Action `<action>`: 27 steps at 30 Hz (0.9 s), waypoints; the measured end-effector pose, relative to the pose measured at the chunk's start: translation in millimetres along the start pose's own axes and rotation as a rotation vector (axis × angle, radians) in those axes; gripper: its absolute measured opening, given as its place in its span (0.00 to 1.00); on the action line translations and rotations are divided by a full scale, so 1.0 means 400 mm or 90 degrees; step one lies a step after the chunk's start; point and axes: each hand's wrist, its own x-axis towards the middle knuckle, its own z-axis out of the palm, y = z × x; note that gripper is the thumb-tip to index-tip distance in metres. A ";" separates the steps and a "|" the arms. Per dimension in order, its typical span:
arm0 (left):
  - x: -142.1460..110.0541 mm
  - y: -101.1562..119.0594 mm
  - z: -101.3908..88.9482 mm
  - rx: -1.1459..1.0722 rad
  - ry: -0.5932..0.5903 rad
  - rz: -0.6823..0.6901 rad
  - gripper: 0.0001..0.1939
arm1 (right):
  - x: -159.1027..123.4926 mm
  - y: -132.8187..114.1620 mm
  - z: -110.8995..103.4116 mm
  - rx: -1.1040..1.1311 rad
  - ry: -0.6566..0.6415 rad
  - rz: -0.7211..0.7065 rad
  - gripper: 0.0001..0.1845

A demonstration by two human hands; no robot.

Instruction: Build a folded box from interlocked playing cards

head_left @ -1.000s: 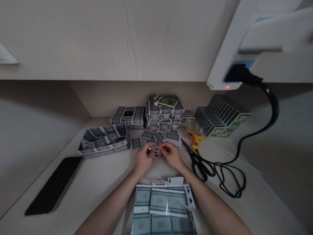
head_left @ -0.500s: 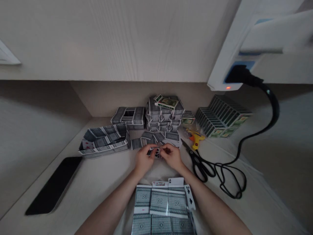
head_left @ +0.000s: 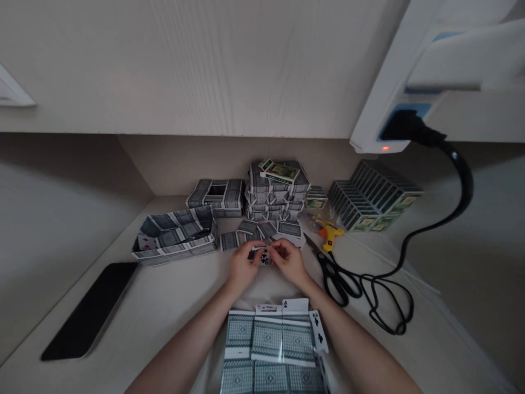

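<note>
Between my two hands is a playing card with black clubs facing me, its upper edge bent over. My left hand pinches its left side. My right hand has thumb and fingers closed at its upper right edge. Just beyond my fingers lie loose playing cards, mostly backs up. Below my wrists sits a panel of joined cards, patterned backs showing, with an ace sticking out at its far edge and a clubs card at its right.
An open box of cards and a phone are at left. Card-built boxes stand at the back. Rightward are scissors, a yellow glue gun, stacked card packs and a black cable from a power strip.
My hands stay in nearly the same place, with small finger shifts at the card's upper edge. The rest of the table looks unchanged.
</note>
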 end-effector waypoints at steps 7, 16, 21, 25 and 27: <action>0.006 0.008 -0.001 -0.001 0.058 -0.004 0.14 | -0.003 -0.011 0.002 -0.061 0.055 -0.013 0.12; 0.001 0.007 0.004 -0.015 0.040 -0.015 0.11 | 0.002 -0.013 -0.002 -0.074 0.109 -0.004 0.14; -0.003 -0.003 0.007 0.008 0.019 -0.026 0.15 | 0.006 -0.001 0.002 -0.072 0.055 -0.002 0.14; -0.005 -0.008 0.006 0.007 -0.005 -0.014 0.16 | 0.005 0.003 0.002 -0.100 0.082 -0.012 0.13; -0.004 -0.007 0.004 -0.006 -0.008 -0.017 0.16 | 0.005 0.001 0.001 -0.112 0.093 -0.016 0.13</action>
